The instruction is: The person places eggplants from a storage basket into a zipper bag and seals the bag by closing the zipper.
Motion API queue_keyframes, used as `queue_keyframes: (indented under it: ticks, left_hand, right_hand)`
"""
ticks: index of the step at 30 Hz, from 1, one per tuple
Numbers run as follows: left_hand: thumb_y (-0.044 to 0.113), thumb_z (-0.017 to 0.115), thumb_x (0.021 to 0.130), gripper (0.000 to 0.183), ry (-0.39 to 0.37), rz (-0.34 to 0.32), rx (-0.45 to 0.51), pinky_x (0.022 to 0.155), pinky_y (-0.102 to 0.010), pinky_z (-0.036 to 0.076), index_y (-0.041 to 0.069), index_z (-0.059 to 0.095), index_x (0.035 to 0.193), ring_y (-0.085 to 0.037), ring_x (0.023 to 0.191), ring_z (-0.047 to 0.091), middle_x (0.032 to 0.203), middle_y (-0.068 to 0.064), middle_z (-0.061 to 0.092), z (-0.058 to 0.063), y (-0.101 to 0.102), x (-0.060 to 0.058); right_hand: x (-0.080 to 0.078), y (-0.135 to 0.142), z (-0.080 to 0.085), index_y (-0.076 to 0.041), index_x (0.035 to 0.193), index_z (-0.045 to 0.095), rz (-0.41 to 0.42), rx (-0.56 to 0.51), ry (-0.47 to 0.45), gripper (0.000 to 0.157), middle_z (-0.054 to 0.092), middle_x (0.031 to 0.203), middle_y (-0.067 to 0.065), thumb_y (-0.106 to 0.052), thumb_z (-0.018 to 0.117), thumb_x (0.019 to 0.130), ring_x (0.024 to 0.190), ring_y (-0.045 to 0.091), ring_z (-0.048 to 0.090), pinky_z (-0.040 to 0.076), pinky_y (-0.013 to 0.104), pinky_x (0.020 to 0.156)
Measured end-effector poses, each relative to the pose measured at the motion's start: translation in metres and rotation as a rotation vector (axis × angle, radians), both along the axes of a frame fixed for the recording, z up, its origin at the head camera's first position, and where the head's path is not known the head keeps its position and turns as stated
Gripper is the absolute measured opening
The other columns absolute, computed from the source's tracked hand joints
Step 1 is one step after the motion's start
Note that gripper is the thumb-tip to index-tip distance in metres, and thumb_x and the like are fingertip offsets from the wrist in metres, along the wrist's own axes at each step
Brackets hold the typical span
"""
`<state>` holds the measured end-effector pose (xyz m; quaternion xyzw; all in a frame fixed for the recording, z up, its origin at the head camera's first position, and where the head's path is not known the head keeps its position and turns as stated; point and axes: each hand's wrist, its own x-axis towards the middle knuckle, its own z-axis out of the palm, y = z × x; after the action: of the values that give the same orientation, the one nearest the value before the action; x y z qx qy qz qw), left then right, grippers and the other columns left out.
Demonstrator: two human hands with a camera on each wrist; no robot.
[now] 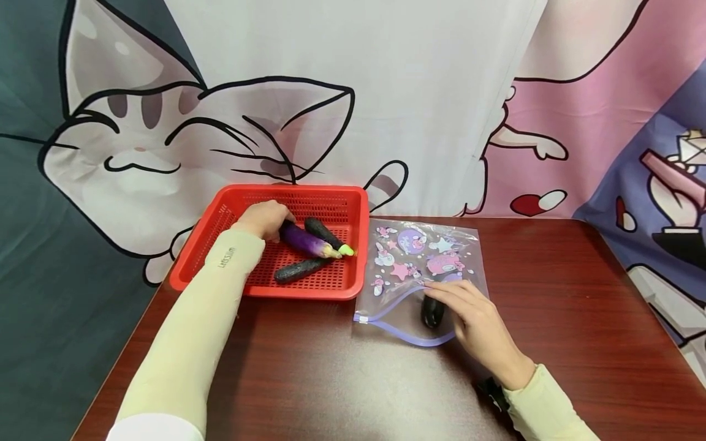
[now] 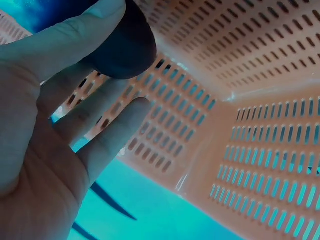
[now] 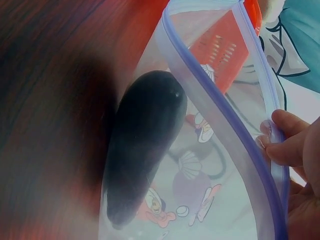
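My left hand (image 1: 265,218) reaches into a red plastic basket (image 1: 361,245) and grips the dark end of a purple eggplant (image 1: 303,239), whose pale stem end points right. In the left wrist view the thumb lies over the eggplant (image 2: 130,47), while other fingers stretch out beneath. My right hand (image 1: 482,324) pinches the purple zip edge of a clear printed bag (image 1: 410,257). The bag's mouth gapes towards the near side. Inside it lies a glossy, dark, elongated vegetable (image 3: 145,140), partly hidden by the right hand in the head view.
Beside the eggplant in the basket lie a dark vegetable with a bright green tip (image 1: 322,231) and a dark wrinkled one (image 1: 298,271). Basket and bag stand side by side on the brown wooden table (image 1: 309,380). A cartoon-printed curtain (image 1: 430,92) hangs behind the table.
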<state>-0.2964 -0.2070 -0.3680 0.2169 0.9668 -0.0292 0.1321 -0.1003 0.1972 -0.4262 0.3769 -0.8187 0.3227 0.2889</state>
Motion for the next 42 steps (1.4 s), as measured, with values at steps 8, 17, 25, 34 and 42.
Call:
queue_keyframes:
  ticks: [8,17,25,34,42]
  left_hand:
    - [-0.002,0.084,0.075,0.051,0.017,0.016,0.01,0.094,-0.05,0.05,0.012,0.073,0.123,-0.033,0.111,0.064,0.12,-0.015,0.069,0.015,-0.001,0.009]
    - [0.0,0.085,0.076,0.047,0.05,-0.027,0.018,0.092,-0.051,0.051,0.013,0.074,0.12,-0.031,0.105,0.066,0.116,-0.011,0.071,0.028,0.005,0.02]
    - [0.001,0.085,0.077,0.049,0.082,-0.039,0.026,0.095,-0.05,0.051,0.012,0.072,0.123,-0.031,0.108,0.066,0.119,-0.011,0.071,0.039,0.012,0.031]
    - [0.008,0.084,0.08,0.051,0.12,-0.027,0.061,0.097,-0.05,0.049,0.009,0.069,0.128,-0.031,0.108,0.066,0.121,-0.013,0.07,0.051,0.012,0.049]
    - [0.015,0.084,0.082,0.054,0.134,-0.056,0.08,0.1,-0.05,0.047,0.006,0.066,0.131,-0.032,0.113,0.064,0.123,-0.015,0.068,0.061,0.015,0.062]
  right_hand:
    - [0.001,0.002,0.0,-0.002,0.118,0.071,-0.008,0.001,-0.001,0.054,0.07,0.12,0.011,0.025,0.053,0.074,0.103,0.026,0.063,0.036,0.016,0.103]
    - [0.002,0.005,-0.004,-0.003,0.12,0.071,-0.008,0.008,-0.008,0.056,0.07,0.12,0.011,0.023,0.053,0.074,0.104,0.024,0.062,0.036,0.015,0.102]
    - [0.002,0.004,-0.004,-0.003,0.12,0.071,-0.007,0.002,-0.01,0.055,0.07,0.12,0.012,0.023,0.053,0.075,0.104,0.024,0.062,0.036,0.015,0.102]
    - [0.001,0.002,-0.003,-0.002,0.12,0.071,-0.002,0.007,-0.012,0.058,0.069,0.121,0.012,0.026,0.052,0.073,0.105,0.025,0.062,0.035,0.016,0.104]
    - [-0.001,0.002,-0.002,-0.001,0.118,0.071,-0.002,0.006,-0.007,0.056,0.07,0.121,0.011,0.025,0.052,0.073,0.104,0.026,0.062,0.036,0.016,0.103]
